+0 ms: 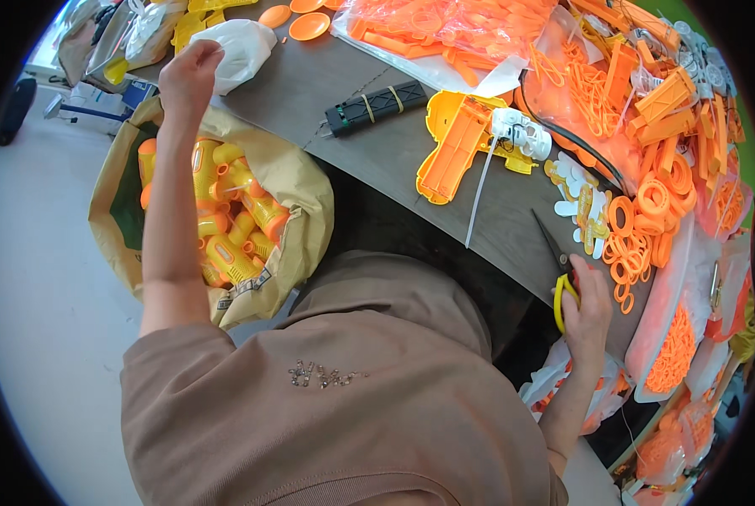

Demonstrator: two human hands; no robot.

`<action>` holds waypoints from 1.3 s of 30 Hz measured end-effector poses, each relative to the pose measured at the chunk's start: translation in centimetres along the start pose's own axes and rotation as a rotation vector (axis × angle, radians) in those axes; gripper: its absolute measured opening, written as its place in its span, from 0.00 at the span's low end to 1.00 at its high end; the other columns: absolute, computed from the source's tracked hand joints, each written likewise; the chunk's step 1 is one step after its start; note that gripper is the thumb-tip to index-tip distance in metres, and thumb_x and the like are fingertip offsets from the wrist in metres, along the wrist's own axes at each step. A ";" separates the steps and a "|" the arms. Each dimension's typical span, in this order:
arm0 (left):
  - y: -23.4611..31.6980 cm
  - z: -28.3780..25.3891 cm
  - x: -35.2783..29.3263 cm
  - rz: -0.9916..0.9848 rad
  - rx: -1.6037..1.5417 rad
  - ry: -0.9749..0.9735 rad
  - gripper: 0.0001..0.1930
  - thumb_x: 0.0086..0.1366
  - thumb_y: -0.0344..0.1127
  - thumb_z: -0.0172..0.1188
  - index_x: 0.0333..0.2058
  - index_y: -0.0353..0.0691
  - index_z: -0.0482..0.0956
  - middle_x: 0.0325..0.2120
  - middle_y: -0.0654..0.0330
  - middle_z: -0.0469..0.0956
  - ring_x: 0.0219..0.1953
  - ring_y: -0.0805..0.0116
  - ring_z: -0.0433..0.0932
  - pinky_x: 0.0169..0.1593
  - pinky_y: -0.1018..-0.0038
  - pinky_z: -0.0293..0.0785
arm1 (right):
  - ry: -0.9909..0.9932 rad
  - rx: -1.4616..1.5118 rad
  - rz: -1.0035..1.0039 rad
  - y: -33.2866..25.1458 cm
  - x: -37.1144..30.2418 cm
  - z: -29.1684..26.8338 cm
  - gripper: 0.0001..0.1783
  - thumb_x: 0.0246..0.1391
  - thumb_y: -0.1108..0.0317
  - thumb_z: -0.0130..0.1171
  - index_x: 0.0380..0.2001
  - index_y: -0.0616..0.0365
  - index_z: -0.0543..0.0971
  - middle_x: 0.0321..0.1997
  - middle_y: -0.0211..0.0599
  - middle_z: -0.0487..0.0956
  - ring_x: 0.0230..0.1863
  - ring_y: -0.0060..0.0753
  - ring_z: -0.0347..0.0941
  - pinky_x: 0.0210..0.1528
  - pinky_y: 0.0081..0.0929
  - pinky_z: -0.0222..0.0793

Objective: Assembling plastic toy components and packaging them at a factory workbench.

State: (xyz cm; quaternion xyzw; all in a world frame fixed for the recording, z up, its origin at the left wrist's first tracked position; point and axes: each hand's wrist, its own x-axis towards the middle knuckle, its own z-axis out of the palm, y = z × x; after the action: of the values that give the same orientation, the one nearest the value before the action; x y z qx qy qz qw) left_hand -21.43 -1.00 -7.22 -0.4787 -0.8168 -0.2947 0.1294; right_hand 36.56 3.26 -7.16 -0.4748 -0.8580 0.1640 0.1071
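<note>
My right hand [590, 305], at the table's front edge, is closed round scissors [560, 310] with yellow-rimmed handles; their dark blades point up and away over the tabletop. My left hand [190, 80] is raised at the far left, fingers pressed together, beside a white plastic bag [247, 52]. Whatever the fingertips may pinch is too small to make out. Between the hands, a yellow and orange plastic housing [455, 152] lies on the table. A white mechanism [521, 133] with a long white strip sits at its right end.
Below my left forearm stands a beige sack [314, 198] of yellow and orange parts. A black bar-shaped device [377, 108] with bands round it lies on the grey table [293, 97]. Orange rings [635, 244], small white-and-yellow pieces [582, 198] and bagged orange parts [445, 29] crowd the right and back.
</note>
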 end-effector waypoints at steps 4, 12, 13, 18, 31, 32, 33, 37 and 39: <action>-2.5 1.0 2.1 0.146 0.181 -0.138 0.11 0.57 0.36 0.63 0.38 0.43 0.82 0.38 0.57 0.81 0.44 0.58 0.77 0.50 0.67 0.71 | 0.066 -0.124 -0.062 0.1 1.4 -0.3 0.24 0.49 0.79 0.50 0.53 0.59 0.72 0.44 0.45 0.72 0.45 0.45 0.71 0.50 0.34 0.65; 10.1 -1.2 -1.8 0.534 -0.121 0.080 0.10 0.51 0.21 0.59 0.34 0.39 0.80 0.39 0.57 0.78 0.42 0.57 0.76 0.48 0.68 0.70 | 0.153 0.037 -0.190 -9.0 3.1 4.7 0.19 0.40 0.66 0.68 0.35 0.60 0.73 0.38 0.42 0.72 0.42 0.47 0.68 0.42 0.41 0.61; 12.5 -0.8 -2.9 0.568 -0.244 0.010 0.11 0.50 0.20 0.59 0.33 0.39 0.80 0.38 0.57 0.78 0.41 0.57 0.76 0.47 0.68 0.70 | 0.187 0.044 -0.189 -9.9 3.7 6.2 0.19 0.40 0.66 0.67 0.35 0.59 0.72 0.36 0.42 0.71 0.40 0.47 0.67 0.40 0.41 0.60; 21.1 0.1 -7.9 0.905 -0.694 -0.418 0.12 0.48 0.24 0.63 0.35 0.37 0.79 0.36 0.57 0.77 0.41 0.57 0.75 0.48 0.62 0.67 | 0.161 0.029 -0.212 -10.7 4.5 8.5 0.16 0.42 0.68 0.65 0.33 0.57 0.70 0.33 0.40 0.69 0.39 0.46 0.67 0.39 0.41 0.60; 25.3 6.8 -11.7 0.922 -0.940 -0.553 0.12 0.51 0.31 0.67 0.36 0.38 0.79 0.22 0.59 0.77 0.31 0.62 0.76 0.50 0.61 0.67 | 0.154 0.677 -0.165 -6.7 6.2 1.7 0.06 0.50 0.83 0.58 0.32 0.65 0.76 0.30 0.35 0.74 0.25 0.27 0.72 0.28 0.21 0.68; 25.5 6.8 -11.7 0.875 -0.979 -0.582 0.11 0.52 0.31 0.67 0.35 0.38 0.79 0.21 0.59 0.77 0.29 0.61 0.76 0.49 0.62 0.68 | 0.102 0.777 -0.109 -6.6 6.3 1.5 0.04 0.51 0.83 0.57 0.32 0.66 0.76 0.31 0.33 0.74 0.26 0.24 0.72 0.29 0.19 0.68; 25.6 7.0 -11.8 0.877 -0.980 -0.582 0.11 0.52 0.31 0.67 0.35 0.38 0.79 0.21 0.59 0.77 0.29 0.61 0.76 0.49 0.62 0.68 | 0.042 0.830 -0.064 -6.5 6.4 1.1 0.05 0.53 0.82 0.56 0.34 0.64 0.76 0.30 0.29 0.74 0.27 0.18 0.71 0.29 0.16 0.68; 26.0 7.3 -12.4 0.843 -1.021 -0.561 0.09 0.53 0.30 0.67 0.32 0.38 0.78 0.20 0.58 0.76 0.26 0.60 0.75 0.47 0.63 0.69 | 0.012 0.978 0.048 -5.9 6.3 1.6 0.08 0.53 0.82 0.56 0.37 0.61 0.76 0.30 0.28 0.74 0.28 0.17 0.71 0.29 0.16 0.68; 26.2 7.3 -12.5 0.855 -1.011 -0.558 0.08 0.53 0.30 0.67 0.31 0.38 0.78 0.20 0.58 0.76 0.26 0.60 0.75 0.46 0.63 0.70 | -0.030 1.040 0.097 -5.4 6.3 1.4 0.09 0.53 0.81 0.56 0.38 0.60 0.75 0.30 0.27 0.75 0.28 0.15 0.71 0.29 0.16 0.68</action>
State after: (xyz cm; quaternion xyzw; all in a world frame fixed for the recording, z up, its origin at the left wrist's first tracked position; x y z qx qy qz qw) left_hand 7.99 4.21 -9.78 -0.8157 -0.3241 -0.4270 -0.2175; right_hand 28.51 5.68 -6.22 -0.3955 -0.6416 0.5800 0.3091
